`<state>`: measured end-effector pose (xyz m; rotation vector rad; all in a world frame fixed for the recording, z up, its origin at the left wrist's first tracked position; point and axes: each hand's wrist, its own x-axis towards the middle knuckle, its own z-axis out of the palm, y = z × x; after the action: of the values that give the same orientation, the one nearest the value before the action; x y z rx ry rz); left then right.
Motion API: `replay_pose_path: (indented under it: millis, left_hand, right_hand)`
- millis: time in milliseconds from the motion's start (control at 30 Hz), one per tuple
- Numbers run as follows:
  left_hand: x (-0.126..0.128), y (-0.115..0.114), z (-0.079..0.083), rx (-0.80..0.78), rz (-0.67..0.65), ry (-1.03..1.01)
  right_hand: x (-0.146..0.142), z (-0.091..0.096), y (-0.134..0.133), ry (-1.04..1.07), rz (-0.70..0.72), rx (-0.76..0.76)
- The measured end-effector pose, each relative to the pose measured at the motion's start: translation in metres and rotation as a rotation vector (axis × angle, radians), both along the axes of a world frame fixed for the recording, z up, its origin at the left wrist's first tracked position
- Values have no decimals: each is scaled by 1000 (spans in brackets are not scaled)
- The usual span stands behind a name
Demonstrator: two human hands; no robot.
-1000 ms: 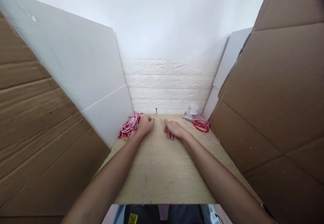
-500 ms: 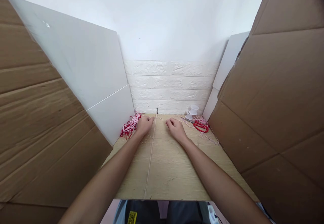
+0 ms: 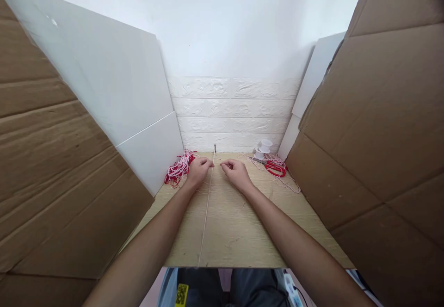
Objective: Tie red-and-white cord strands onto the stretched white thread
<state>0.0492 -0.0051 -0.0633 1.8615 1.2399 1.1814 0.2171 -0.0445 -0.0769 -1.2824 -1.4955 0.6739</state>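
A thin pale string [image 3: 207,214] stretches from a dark nail [image 3: 215,148] at the back of the table to the front edge. My left hand [image 3: 199,170] is closed in a pinch, its fingertips right at the string near the nail end. Just right of the string, my right hand [image 3: 237,172] also pinches, thumb and forefinger together. Whatever fine thread either hand may hold is too small to make out. The two sets of fingertips are close together but apart.
Red and pink-white cords [image 3: 178,169] lie heaped at left. White spools [image 3: 265,146], red-handled scissors [image 3: 275,168] and loose pink cord [image 3: 286,185] sit at right. Cardboard panels [image 3: 378,136] flank the wooden table [image 3: 239,233]; a white brick-patterned wall [image 3: 232,113] stands behind.
My right hand has moved left, bringing its fingertips closer to the string and my left hand. My left fingertips have shifted slightly right onto the string. The view has tilted a little.
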Motion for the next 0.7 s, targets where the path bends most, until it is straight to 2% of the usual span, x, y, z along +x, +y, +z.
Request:
replay_pose_path:
  millis: [133,200,367,700]
  left_hand:
    - [0,1,1,-24,-31,-67]
    - [0,2,2,-39,-29,-110]
    - [0,3,4,-113,-29,-167]
    - [-2,3,3,-173,59,-104]
  right_hand:
    - [-17,6,2,287,78,-328]
    - [-26,8,3,409,138,-395]
    - [-37,3,0,624,187,-382]
    - [-28,-3,-9,584,147,-288]
